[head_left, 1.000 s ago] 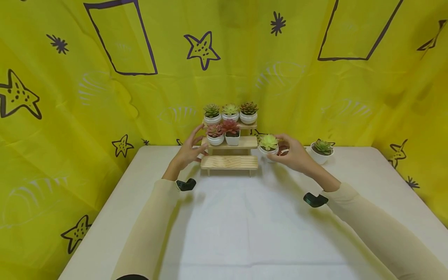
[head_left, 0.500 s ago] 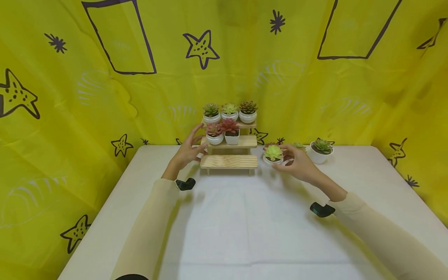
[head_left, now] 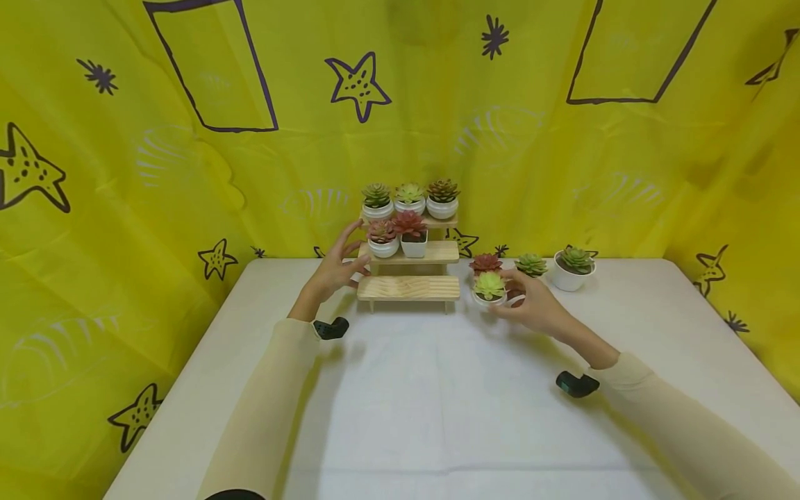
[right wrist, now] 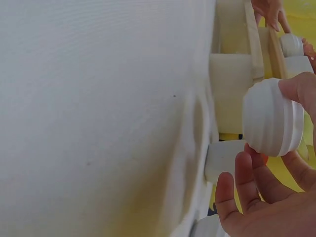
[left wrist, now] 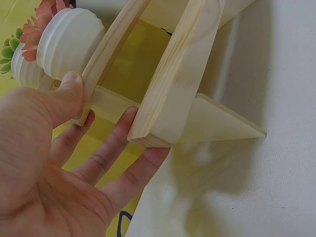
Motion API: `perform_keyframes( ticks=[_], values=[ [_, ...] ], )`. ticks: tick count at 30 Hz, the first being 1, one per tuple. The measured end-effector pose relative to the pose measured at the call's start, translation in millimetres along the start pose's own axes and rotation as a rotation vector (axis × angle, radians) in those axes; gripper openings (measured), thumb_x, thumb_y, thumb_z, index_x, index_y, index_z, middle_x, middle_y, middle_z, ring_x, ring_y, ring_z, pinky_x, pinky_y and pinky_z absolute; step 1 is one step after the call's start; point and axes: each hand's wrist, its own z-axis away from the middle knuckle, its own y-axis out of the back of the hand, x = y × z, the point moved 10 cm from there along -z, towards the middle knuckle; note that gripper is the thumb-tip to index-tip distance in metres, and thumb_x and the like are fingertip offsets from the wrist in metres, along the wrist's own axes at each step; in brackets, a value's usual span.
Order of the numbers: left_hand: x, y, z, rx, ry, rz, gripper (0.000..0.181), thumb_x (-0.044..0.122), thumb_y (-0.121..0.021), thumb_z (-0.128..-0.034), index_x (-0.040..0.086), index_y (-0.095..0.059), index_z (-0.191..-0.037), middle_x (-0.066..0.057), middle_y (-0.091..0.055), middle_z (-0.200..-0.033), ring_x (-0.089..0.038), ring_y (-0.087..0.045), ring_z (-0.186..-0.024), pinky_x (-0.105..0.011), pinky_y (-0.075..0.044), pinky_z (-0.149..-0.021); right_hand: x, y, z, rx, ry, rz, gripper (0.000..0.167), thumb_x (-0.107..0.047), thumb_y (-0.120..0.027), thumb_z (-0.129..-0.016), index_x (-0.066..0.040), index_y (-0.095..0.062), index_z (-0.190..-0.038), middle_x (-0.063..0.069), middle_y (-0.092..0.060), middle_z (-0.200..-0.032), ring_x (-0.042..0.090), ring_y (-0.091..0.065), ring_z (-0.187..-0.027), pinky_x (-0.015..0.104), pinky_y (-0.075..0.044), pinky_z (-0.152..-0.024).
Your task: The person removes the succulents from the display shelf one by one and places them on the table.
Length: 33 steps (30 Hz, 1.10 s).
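Observation:
In the head view my right hand (head_left: pixel 531 302) holds a light-green succulent (head_left: pixel 489 286) in a white ribbed pot, just right of the stand's lowest step. The right wrist view has this white pot (right wrist: pixel 273 118) between thumb and fingers, apart from the tabletop. My left hand (head_left: pixel 337 269) grips the left end of the three-step wooden stand (head_left: pixel 409 288). Up close, its thumb (left wrist: pixel 71 89) lies at the middle step's edge, while other fingertips touch the lowest step (left wrist: pixel 168 94). A pink succulent (head_left: pixel 382 236) and a red one (head_left: pixel 414 232) stand on the middle step.
Three potted succulents line the top step, among them a dark one (head_left: pixel 442 198) at its right end. Behind my right hand stand a dark-red succulent (head_left: pixel 485 262), a green one (head_left: pixel 531 264) and another green one (head_left: pixel 573 269). A yellow curtain (head_left: pixel 300 153) hangs behind the table (head_left: pixel 387 403).
My right hand has brought the light-green succulent toward me and slightly right, away from the stand. The dark-red and green succulents behind it now show. My left hand stays on the stand.

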Motion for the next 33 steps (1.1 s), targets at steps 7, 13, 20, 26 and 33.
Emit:
perform_keyframes(
  ticks=[7, 13, 20, 26, 33],
  values=[
    [0.7, -0.3, 0.8, -0.001, 0.006, -0.001, 0.076, 0.016, -0.059, -0.1059, 0.047, -0.018, -0.162, -0.016, -0.029, -0.165, -0.045, -0.066, -0.105, -0.049, -0.060, -0.071, 12, -8, 1.5, -0.008, -0.014, 0.004, 0.070, -0.017, -0.085, -0.087, 0.007, -0.048, -0.143, 0.022, -0.065, -0.114, 0.034, -0.065, -0.103, 0.033, -0.057, -0.085],
    [0.6, 0.1, 1.0, 0.000, 0.008, 0.009, 0.077, 0.014, -0.059, -0.1058, 0.047, -0.017, -0.162, -0.016, -0.028, -0.166, -0.048, -0.065, -0.106, -0.052, -0.060, -0.072, 16, -12, 2.3, -0.017, -0.001, 0.033, 0.067, -0.020, -0.085, -0.087, 0.004, -0.052, -0.140, 0.022, -0.066, -0.116, 0.032, -0.065, -0.102, 0.038, -0.056, -0.087],
    [1.5, -0.3, 1.6, 0.003, 0.014, -0.007, 0.076, 0.016, -0.059, -0.1057, 0.048, -0.018, -0.162, -0.015, -0.030, -0.165, -0.045, -0.066, -0.105, -0.054, -0.060, -0.074, 18, -15, 3.2, -0.033, -0.017, 0.066, 0.068, -0.024, -0.085, -0.088, 0.003, -0.051, -0.140, 0.022, -0.066, -0.117, 0.031, -0.065, -0.102, 0.043, -0.055, -0.087],
    [0.2, 0.3, 0.3, 0.001, 0.008, -0.017, 0.076, 0.015, -0.059, -0.1061, 0.047, -0.018, -0.162, -0.016, -0.031, -0.165, -0.044, -0.067, -0.104, -0.055, -0.060, -0.075, 20, -16, 3.7, -0.043, -0.025, 0.095, 0.068, -0.025, -0.085, -0.087, 0.001, -0.052, -0.141, 0.020, -0.067, -0.116, 0.030, -0.063, -0.102, 0.042, -0.053, -0.087],
    [-0.1, 0.2, 0.3, 0.001, 0.008, -0.016, 0.076, 0.017, -0.059, -0.1059, 0.047, -0.018, -0.162, -0.016, -0.030, -0.165, -0.045, -0.066, -0.105, -0.055, -0.059, -0.075, 22, -17, 4.6, -0.057, -0.020, 0.084, 0.067, -0.024, -0.084, -0.088, 0.002, -0.052, -0.141, 0.019, -0.066, -0.114, 0.029, -0.062, -0.099, 0.037, -0.052, -0.084]
  ],
)
